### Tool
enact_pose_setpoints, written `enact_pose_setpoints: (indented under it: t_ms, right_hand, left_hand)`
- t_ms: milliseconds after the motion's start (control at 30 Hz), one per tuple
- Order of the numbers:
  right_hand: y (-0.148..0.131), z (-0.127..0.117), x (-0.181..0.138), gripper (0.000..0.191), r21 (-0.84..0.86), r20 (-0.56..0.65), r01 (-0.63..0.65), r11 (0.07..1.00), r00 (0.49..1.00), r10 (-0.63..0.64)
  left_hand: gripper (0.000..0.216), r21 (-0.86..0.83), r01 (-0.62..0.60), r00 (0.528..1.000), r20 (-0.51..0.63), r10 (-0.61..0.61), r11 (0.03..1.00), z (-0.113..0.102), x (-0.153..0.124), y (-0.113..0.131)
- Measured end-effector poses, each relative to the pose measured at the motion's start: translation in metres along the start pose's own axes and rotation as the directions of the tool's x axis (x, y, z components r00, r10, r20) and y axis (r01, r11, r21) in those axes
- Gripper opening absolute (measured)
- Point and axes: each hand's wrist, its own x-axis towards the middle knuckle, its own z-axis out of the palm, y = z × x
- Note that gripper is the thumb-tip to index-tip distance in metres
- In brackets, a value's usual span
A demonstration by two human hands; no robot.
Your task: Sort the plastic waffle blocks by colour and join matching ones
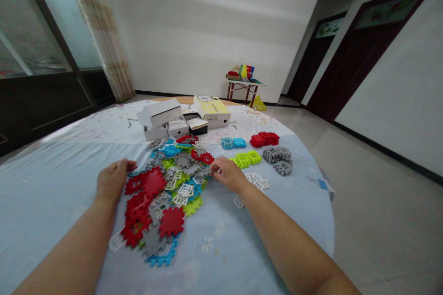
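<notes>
A mixed heap of red, blue, green, grey and white waffle-shaped plastic tiles (166,193) lies on the round table's pale blue cloth (51,193). My left hand (112,179) rests at the heap's left edge, fingers curled loosely, nothing seen in it. My right hand (228,174) is at the heap's right edge, its fingertips pinched on a small grey tile (206,171). To the right lie sorted groups: blue tiles (233,143), red tiles (265,138), green tiles (247,159), grey tiles (279,158) and white tiles (256,179).
White boxes (162,119), a small open dark box (195,123) and a yellow box (212,110) stand behind the heap. The table edge curves round at the right, with tiled floor (374,203) beyond. A small red-legged table (244,86) stands by the far wall.
</notes>
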Motion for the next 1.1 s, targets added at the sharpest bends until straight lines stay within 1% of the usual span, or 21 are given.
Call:
enact_pose_setpoints:
  t_ms: [67, 100, 167, 233, 333, 367, 433, 500, 600, 667, 767, 933, 1000, 1100]
  right_hand:
    - [0.006, 0.001, -0.001, 0.024, -0.021, 0.105, 0.025, 0.999, 0.994, -0.022]
    - [0.008, 0.0, -0.002, 0.029, -0.028, 0.139, 0.036, 0.999, 0.99, -0.031]
    - [0.01, -0.001, -0.002, 0.037, -0.043, 0.165, 0.046, 0.998, 0.986, -0.039]
    - [0.008, -0.003, -0.003, 0.038, -0.068, 0.141, 0.026, 0.997, 0.99, -0.016]
    - [0.001, -0.001, -0.003, 0.027, -0.13, 0.06, -0.047, 0.99, 0.997, 0.055]
    - [-0.001, 0.001, -0.003, 0.028, -0.154, 0.034, -0.074, 0.985, 0.996, 0.08]
    - [-0.005, 0.007, -0.003, 0.038, -0.199, 0.002, -0.125, 0.972, 0.992, 0.128]
    - [-0.007, 0.012, -0.003, 0.043, -0.235, 0.004, -0.155, 0.959, 0.987, 0.16]
    - [-0.007, 0.016, -0.003, 0.038, -0.255, 0.047, -0.136, 0.957, 0.987, 0.153]
    - [-0.006, 0.014, -0.002, 0.034, -0.255, 0.064, -0.125, 0.959, 0.987, 0.145]
    - [-0.005, 0.002, -0.001, 0.035, -0.249, 0.038, -0.152, 0.957, 0.985, 0.166]
    - [0.007, -0.035, -0.006, 0.039, -0.225, -0.098, -0.216, 0.95, 0.975, 0.199]
    - [0.018, -0.053, -0.014, 0.041, -0.215, -0.17, -0.26, 0.941, 0.959, 0.226]
    - [0.041, -0.081, -0.033, 0.044, -0.228, -0.275, -0.369, 0.901, 0.912, 0.304]
  left_hand:
    - [0.033, -0.005, -0.001, 1.0, 0.01, 0.001, 1.0, 0.0, 0.002, -0.003]
    - [0.033, -0.007, -0.005, 1.0, 0.011, 0.005, 1.0, -0.001, 0.002, -0.004]
    - [0.034, -0.007, -0.013, 1.0, 0.014, 0.013, 1.0, -0.001, 0.003, -0.005]
    - [0.035, 0.002, -0.016, 1.0, 0.013, 0.016, 1.0, -0.001, 0.004, -0.005]
    - [0.034, 0.016, -0.013, 1.0, 0.008, 0.013, 1.0, -0.001, 0.003, -0.003]
    - [0.034, 0.021, -0.014, 1.0, 0.005, 0.014, 1.0, -0.001, 0.003, -0.003]
    - [0.035, 0.029, -0.017, 1.0, 0.007, 0.017, 0.999, -0.001, 0.004, -0.005]
    - [0.036, 0.036, -0.021, 1.0, 0.016, 0.02, 0.999, -0.001, 0.007, -0.01]
    - [0.039, 0.054, -0.031, 0.999, 0.033, 0.029, 0.998, 0.0, 0.014, -0.02]
    - [0.039, 0.085, -0.04, 0.999, 0.033, 0.037, 0.996, 0.0, 0.018, -0.025]
    - [0.037, 0.145, -0.052, 0.999, 0.017, 0.05, 0.988, -0.001, 0.02, -0.024]
    - [0.036, 0.207, -0.043, 0.999, -0.004, 0.045, 0.977, -0.002, 0.017, -0.018]
    - [0.035, 0.197, -0.041, 0.999, -0.023, 0.046, 0.98, -0.001, 0.019, -0.023]
    - [0.033, 0.166, -0.05, 0.998, -0.018, 0.053, 0.985, 0.0, 0.027, -0.034]
